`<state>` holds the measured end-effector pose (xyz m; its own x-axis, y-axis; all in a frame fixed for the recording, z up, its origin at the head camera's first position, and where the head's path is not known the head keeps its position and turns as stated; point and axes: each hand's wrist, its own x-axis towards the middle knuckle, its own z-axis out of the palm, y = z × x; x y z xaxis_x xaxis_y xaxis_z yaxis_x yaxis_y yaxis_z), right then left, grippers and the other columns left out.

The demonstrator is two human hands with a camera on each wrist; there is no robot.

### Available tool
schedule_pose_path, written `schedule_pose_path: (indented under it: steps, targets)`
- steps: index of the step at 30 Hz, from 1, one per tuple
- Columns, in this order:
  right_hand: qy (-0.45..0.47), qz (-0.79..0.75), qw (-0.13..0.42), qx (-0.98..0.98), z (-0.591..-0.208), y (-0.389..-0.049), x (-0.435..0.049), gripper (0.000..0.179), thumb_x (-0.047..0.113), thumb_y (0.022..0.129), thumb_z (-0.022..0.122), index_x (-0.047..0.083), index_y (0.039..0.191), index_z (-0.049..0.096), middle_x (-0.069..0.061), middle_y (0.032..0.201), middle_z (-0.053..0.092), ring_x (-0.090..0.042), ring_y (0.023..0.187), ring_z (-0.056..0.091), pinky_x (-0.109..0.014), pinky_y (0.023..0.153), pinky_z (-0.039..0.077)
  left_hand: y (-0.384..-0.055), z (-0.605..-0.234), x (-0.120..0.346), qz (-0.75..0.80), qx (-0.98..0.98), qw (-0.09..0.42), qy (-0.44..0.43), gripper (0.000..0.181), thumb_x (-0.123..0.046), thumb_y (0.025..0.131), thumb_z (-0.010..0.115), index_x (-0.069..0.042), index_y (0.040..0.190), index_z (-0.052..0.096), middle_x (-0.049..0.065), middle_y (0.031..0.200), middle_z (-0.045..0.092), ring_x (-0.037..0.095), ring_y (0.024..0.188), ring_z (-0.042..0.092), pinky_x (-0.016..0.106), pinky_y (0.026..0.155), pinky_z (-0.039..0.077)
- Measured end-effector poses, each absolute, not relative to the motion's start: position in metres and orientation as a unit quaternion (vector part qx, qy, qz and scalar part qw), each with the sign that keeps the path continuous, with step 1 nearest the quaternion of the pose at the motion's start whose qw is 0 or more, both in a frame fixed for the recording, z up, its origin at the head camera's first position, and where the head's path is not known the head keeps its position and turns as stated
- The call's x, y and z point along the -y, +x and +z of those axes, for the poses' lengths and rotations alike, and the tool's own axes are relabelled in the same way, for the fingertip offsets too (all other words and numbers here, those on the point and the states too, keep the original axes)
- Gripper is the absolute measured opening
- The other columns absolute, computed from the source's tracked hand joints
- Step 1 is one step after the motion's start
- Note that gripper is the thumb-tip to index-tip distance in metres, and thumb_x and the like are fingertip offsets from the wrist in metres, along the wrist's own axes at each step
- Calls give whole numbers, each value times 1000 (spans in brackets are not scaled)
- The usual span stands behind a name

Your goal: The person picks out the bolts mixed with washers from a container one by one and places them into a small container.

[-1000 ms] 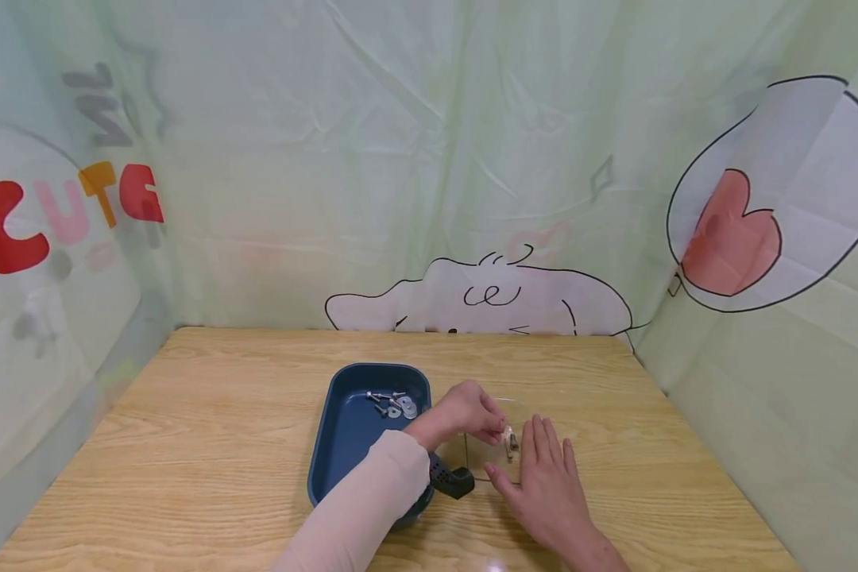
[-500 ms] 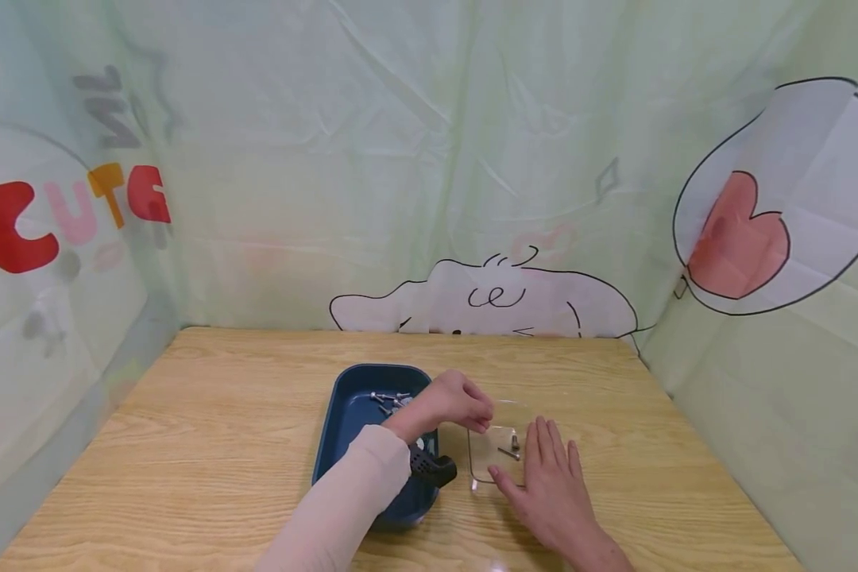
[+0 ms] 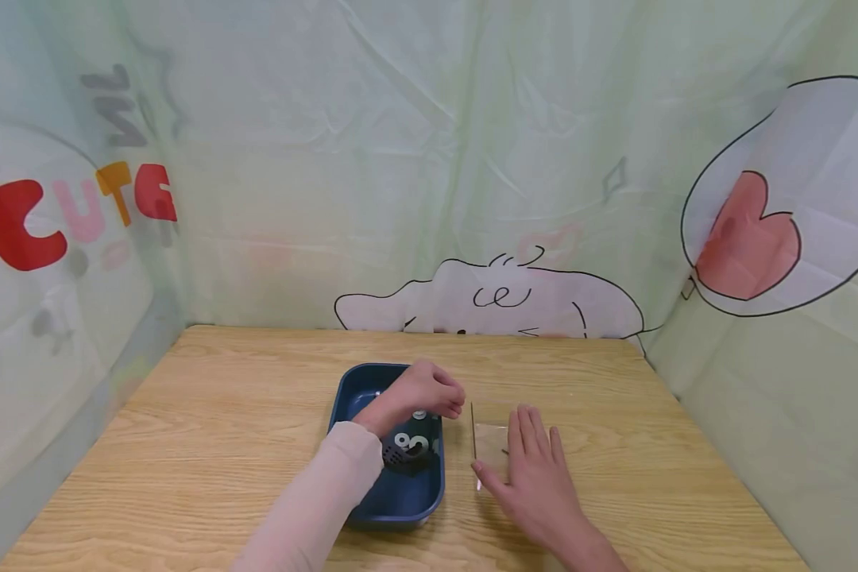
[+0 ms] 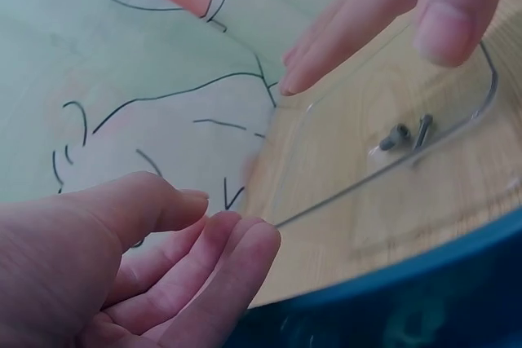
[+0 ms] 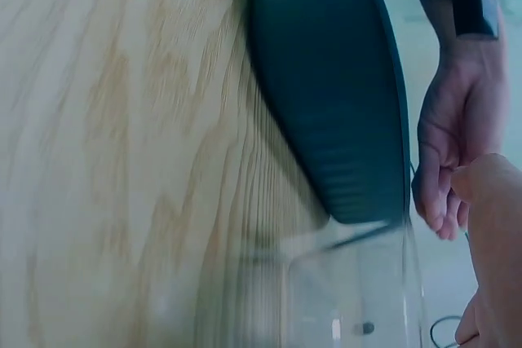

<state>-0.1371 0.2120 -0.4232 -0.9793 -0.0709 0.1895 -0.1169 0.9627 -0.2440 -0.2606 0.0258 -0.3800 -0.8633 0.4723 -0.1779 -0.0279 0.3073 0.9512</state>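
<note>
My left hand (image 3: 429,389) hovers over the right rim of a dark blue tray (image 3: 393,520). Its fingers curl loosely with the thumb close to them, and the left wrist view shows nothing between them. A clear plastic container (image 4: 326,201) stands on the table to the tray's right. Inside it lie two small metal bolts (image 4: 397,137), mostly covered by my right hand in the head view. That right hand (image 3: 539,481) lies at the container's right side, fingers extended and thumb spread across its near part. In the right wrist view, the container (image 5: 351,283) adjoins the tray's outline.
Several pale washers (image 3: 402,439) lie in the tray, partly behind the left wrist and its black camera mount (image 3: 403,455). The wooden table (image 3: 222,413) extends on both sides. A printed curtain (image 3: 293,159) hangs behind and beside it.
My left hand has withdrawn from above the container leftward to the tray's rim. Bolts came into view in the container as it left. The right hand has shifted slightly left over the container.
</note>
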Motion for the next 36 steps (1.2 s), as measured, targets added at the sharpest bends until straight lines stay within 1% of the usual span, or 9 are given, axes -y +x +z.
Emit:
schedule_pose_path:
  steps: [2, 7, 10, 13, 17, 21, 28, 32, 36]
  targets:
    - [57, 129, 99, 985, -422, -137, -206, 95, 60, 93, 55, -9, 151, 26, -26, 162, 18, -41, 152, 13, -65, 120, 13, -261, -379, -21, 569, -781, 214, 145, 18, -13, 91, 68, 1, 102, 73, 12, 89, 75, 22, 79, 74, 41, 86, 61]
    - [78, 124, 113, 983, -419, -136, -193, 92, 58, 93, 57, -8, 151, 29, -24, 162, 23, -40, 152, 18, -63, 121, 17, -265, -376, -9, 566, -785, 213, 134, 19, -14, 93, 67, 0, 104, 73, 12, 90, 74, 21, 80, 74, 46, 92, 58]
    - [85, 122, 98, 984, -416, -136, -185, 92, 60, 93, 55, -6, 152, 28, -22, 163, 22, -38, 153, 16, -61, 122, 16, -268, -377, -3, 569, -784, 212, 125, 20, -13, 93, 66, 2, 104, 72, 12, 90, 74, 24, 83, 75, 46, 93, 57]
    - [90, 132, 71, 985, -414, -137, -175, 94, 64, 93, 52, -3, 154, 25, -19, 165, 17, -36, 154, 11, -61, 123, 12, -271, -380, 3, 574, -783, 212, 111, 19, -11, 93, 66, 4, 103, 73, 14, 90, 74, 27, 85, 75, 45, 93, 57]
    - [95, 135, 43, 985, -414, -138, -164, 98, 71, 91, 45, 0, 155, 24, -16, 166, 14, -33, 155, 8, -60, 124, 10, -272, -383, 10, 569, -790, 210, 89, 20, -11, 94, 65, 4, 105, 72, 15, 93, 75, 27, 87, 75, 42, 92, 58]
    - [99, 132, 29, 986, -417, -139, -154, 99, 72, 91, 46, 1, 156, 24, -15, 166, 15, -33, 155, 8, -59, 125, 9, -272, -385, 18, 546, -810, 201, 73, 23, -14, 95, 64, 4, 108, 72, 14, 95, 75, 25, 88, 75, 39, 92, 59]
    - [119, 137, 12, 983, -425, -139, -142, 100, 72, 89, 49, 0, 155, 26, -16, 166, 16, -34, 155, 9, -59, 125, 7, -270, -392, 28, 535, -824, 183, 32, 22, -12, 95, 64, 5, 106, 72, 16, 93, 75, 25, 82, 76, 34, 83, 61]
    - [115, 127, 5, 985, -428, -137, -139, 102, 74, 88, 48, 1, 155, 26, -15, 166, 16, -33, 155, 10, -59, 125, 8, -273, -399, 31, 522, -833, 181, 14, 20, -12, 94, 65, 3, 103, 74, 13, 88, 75, 20, 76, 75, 30, 79, 62]
    - [110, 123, -2, 986, -428, -138, -136, 102, 74, 87, 49, 3, 156, 25, -14, 166, 15, -34, 155, 10, -59, 125, 8, -276, -406, 34, 519, -837, 171, 1, 19, -11, 93, 66, 4, 101, 74, 13, 86, 75, 19, 75, 75, 29, 76, 62]
